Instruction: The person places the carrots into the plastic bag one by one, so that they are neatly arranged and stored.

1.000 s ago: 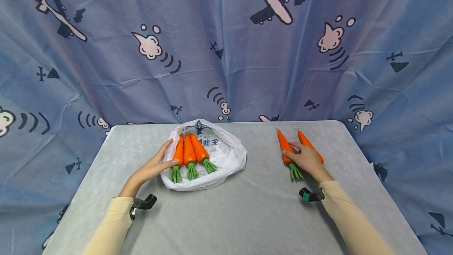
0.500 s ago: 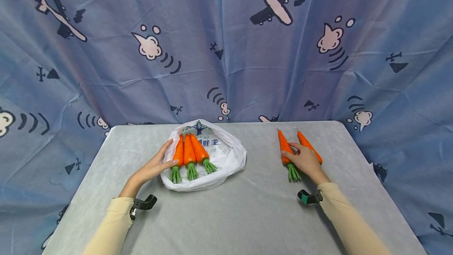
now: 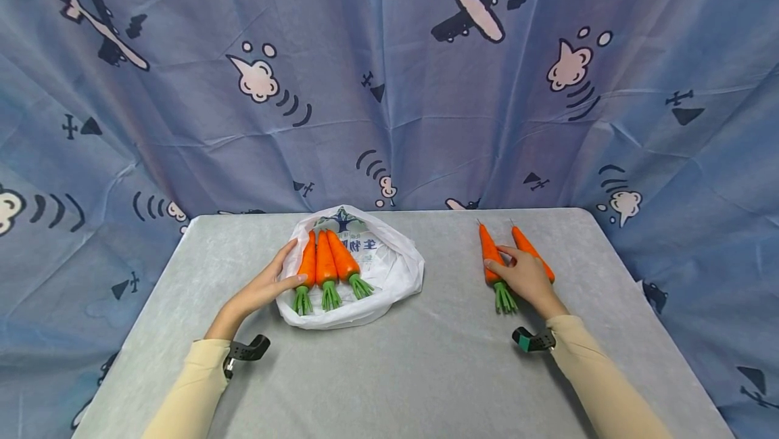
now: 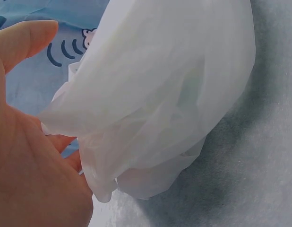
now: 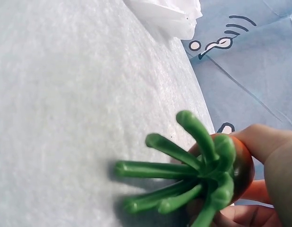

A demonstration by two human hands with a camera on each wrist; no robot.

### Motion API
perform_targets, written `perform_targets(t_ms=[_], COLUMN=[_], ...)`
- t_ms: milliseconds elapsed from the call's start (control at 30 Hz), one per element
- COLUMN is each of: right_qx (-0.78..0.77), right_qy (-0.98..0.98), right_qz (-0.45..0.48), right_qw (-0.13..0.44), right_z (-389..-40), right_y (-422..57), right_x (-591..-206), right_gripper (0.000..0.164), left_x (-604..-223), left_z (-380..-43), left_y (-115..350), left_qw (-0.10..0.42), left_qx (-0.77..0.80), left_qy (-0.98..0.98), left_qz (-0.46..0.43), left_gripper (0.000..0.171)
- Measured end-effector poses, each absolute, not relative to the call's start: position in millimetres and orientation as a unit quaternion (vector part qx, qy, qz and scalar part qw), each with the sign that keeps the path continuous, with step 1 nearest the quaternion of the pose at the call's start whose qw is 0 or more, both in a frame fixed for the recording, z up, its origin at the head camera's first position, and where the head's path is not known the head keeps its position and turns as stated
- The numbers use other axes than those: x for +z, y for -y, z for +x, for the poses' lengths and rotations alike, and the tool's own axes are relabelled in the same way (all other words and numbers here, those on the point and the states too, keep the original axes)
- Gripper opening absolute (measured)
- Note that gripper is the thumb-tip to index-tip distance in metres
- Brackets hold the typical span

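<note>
My left hand [image 3: 268, 282] rests at the left side of a white plastic bag [image 3: 395, 270], its thumb reaching over the rim beside the carrots. In the left wrist view the thumb stands apart from the bag [image 4: 150, 94], and some fingers are partly hidden behind it. Three carrots with green stems lie side by side in the bag: a left carrot [image 3: 308, 261], a middle one [image 3: 325, 260] and a right one [image 3: 343, 256]. Over at the right, my right hand [image 3: 526, 278] grips another carrot [image 3: 489, 246] between thumb and fingers, its green stems [image 5: 184, 170] towards me.
One more carrot [image 3: 528, 247] lies just right of the gripped one, partly hidden by my right hand. Everything is on a grey-covered table [image 3: 389, 385]. A blue printed curtain [image 3: 389, 121] hangs behind its far edge.
My right hand has shifted very slightly left and towards me, keeping its grip on the carrot. The left hand and the bag have stayed put.
</note>
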State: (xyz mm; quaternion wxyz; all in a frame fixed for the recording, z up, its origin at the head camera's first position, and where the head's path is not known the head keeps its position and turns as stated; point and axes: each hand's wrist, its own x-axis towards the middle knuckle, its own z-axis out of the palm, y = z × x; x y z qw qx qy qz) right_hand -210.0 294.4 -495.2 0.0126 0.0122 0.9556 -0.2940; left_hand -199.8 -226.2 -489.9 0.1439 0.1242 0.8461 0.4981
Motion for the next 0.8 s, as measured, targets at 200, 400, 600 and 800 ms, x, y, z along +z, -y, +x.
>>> perform_targets(t_ms=[200,400,600,800], right_qx=[-0.292,-0.296,-0.302,-0.309], right_qy=[-0.956,-0.955,-0.953,-0.951], right_qz=[0.003,-0.006,-0.011,-0.018], right_qw=[0.006,-0.001,-0.001,0.005], right_z=[-211,-211,-212,-212], right_y=[-291,-285,-277,-269], right_x=[-496,-493,-489,-486], right_gripper=[0.062,0.063,0.061,0.062], left_x=[-490,-491,-490,-490], left_z=[-200,-200,-200,-200], left_y=[227,227,227,227], left_qw=[0.147,0.147,0.148,0.149], left_qx=[0.494,0.494,0.496,0.493], left_qy=[-0.848,-0.848,-0.848,-0.849], left_qz=[0.123,0.121,0.119,0.119], left_gripper=[0.086,0.087,0.087,0.087])
